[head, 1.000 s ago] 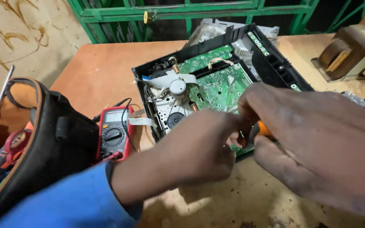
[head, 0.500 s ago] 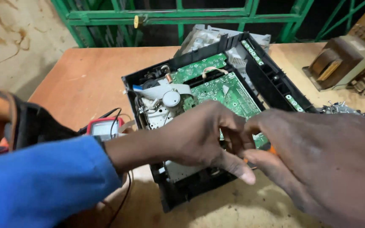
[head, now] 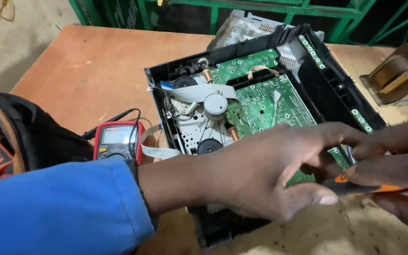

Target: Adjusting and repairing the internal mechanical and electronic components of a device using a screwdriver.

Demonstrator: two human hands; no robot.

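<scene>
The left hand (head: 265, 174) is resting open-fingered on the opened black player box with green boards (head: 260, 101) on the worktop, while the right hand (head: 393, 165) is gripping an orange-handled screwdriver (head: 364, 186), probably lining up the tip next

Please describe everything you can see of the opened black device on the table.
The opened device is a black plastic box with its lid off, lying flat and turned at an angle on the wooden table. Inside are green circuit boards, a white metal drive frame with round parts, and a pale flat ribbon cable. The left hand covers its near edge; the right hand holds an orange-handled tool beside it.
</scene>
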